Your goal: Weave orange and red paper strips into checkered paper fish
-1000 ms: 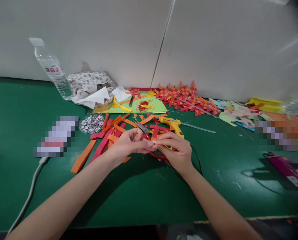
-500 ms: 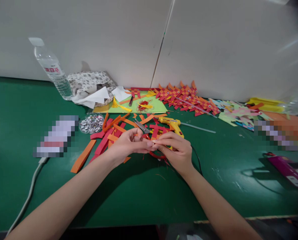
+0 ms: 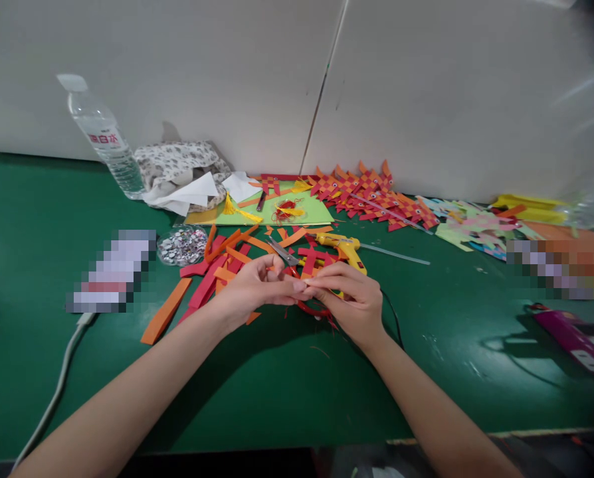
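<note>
My left hand (image 3: 264, 285) and my right hand (image 3: 349, 295) meet fingertip to fingertip above the green table. Both are closed in a pinch, and whatever lies between the fingertips is too small to make out. Just behind them lie scissors (image 3: 281, 251), partly covered by the left hand, and a yellow glue gun (image 3: 344, 245) with a clear glue stick in its back end. Red-handled loops show beneath the hands. Red strips (image 3: 208, 287) and orange strips (image 3: 167, 311) are scattered by my left hand.
Woven red and orange fish (image 3: 371, 192) are heaped along the wall. A bag of googly eyes (image 3: 183, 245), a water bottle (image 3: 105, 139) and a blurred phone-like device (image 3: 112, 272) on a cable stand left. Green sheets (image 3: 307, 209) lie behind; a purple power strip (image 3: 573, 338) is right.
</note>
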`<act>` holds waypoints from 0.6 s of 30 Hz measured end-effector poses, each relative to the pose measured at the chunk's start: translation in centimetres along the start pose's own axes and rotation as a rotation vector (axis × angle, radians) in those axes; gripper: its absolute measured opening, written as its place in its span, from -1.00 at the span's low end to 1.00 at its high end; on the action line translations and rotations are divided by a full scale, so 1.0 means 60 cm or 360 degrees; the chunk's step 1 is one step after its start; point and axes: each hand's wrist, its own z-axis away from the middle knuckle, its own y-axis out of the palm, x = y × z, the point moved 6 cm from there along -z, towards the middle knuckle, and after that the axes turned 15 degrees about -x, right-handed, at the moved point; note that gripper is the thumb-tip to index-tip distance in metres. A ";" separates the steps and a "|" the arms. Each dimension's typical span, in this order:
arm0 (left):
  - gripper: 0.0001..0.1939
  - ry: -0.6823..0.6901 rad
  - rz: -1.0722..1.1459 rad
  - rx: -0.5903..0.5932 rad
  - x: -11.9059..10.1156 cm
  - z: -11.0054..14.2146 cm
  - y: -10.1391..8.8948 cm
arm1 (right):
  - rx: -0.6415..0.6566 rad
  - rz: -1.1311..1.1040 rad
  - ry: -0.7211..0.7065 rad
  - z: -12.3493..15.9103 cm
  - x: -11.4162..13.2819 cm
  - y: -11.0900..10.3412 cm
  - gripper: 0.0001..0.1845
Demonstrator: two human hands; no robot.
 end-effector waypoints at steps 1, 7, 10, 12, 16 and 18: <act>-0.59 -0.0001 -0.0005 -0.0003 0.000 0.000 0.000 | 0.0002 -0.0003 -0.0002 0.000 0.000 0.000 -0.83; -0.59 -0.0009 -0.0019 -0.0006 0.000 0.000 0.000 | 0.0002 0.0001 -0.0007 0.000 0.002 0.001 -0.84; -0.58 -0.0005 -0.0041 -0.0001 -0.001 -0.001 -0.001 | 0.0006 0.0009 -0.0013 0.000 0.003 0.003 -0.87; -0.57 0.0002 -0.0056 -0.0009 -0.001 -0.001 -0.001 | 0.0014 0.0021 -0.0025 0.000 0.004 0.005 -0.88; -0.54 0.0028 -0.0093 -0.0058 0.000 -0.001 -0.001 | 0.0056 0.0031 -0.0039 0.002 0.006 0.008 -0.88; -0.53 0.0045 -0.0100 -0.0093 0.002 -0.002 -0.001 | 0.0071 0.0027 -0.0023 0.002 0.006 0.008 -0.87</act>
